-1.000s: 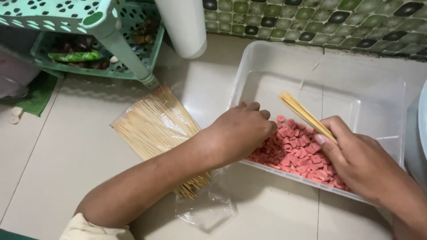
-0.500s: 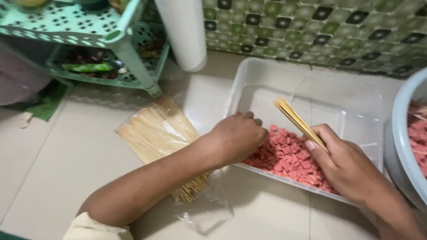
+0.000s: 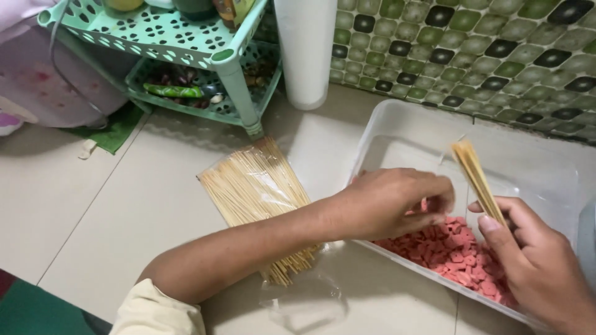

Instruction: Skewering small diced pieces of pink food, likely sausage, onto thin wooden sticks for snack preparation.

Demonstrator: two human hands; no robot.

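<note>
Head view, single moment, items on a pale tiled floor (image 3: 93,205).

Item 1: pink sausage pieces (image 3: 456,257), small cut chunks, heaped in the near corner of a clear plastic tub (image 3: 397,124). The rest of the tub's bottom shows bare.

Item 2: bundle of thin wooden skewers (image 3: 477,177), pale yellow, standing up at a slant over the tub, tips toward the far wall.

Item 3: right hand (image 3: 534,267), closed around the lower end of that bundle, thumb pressed along the sticks.

Item 4: left hand (image 3: 391,201), reaching across from the left over the tub's near rim, fingers curled together above the pink pieces; a pink bit shows at the fingertips, though whether it is pinched I cannot tell.

Item 5: pack of wooden skewers (image 3: 257,198), in a clear wrapper open at the near end, lying flat on the floor left of the tub, partly under the left forearm.

Item 6: green perforated rack (image 3: 205,56), far left, beside a white cylinder (image 3: 305,53); green mosaic wall tiles (image 3: 484,49) behind the tub.
</note>
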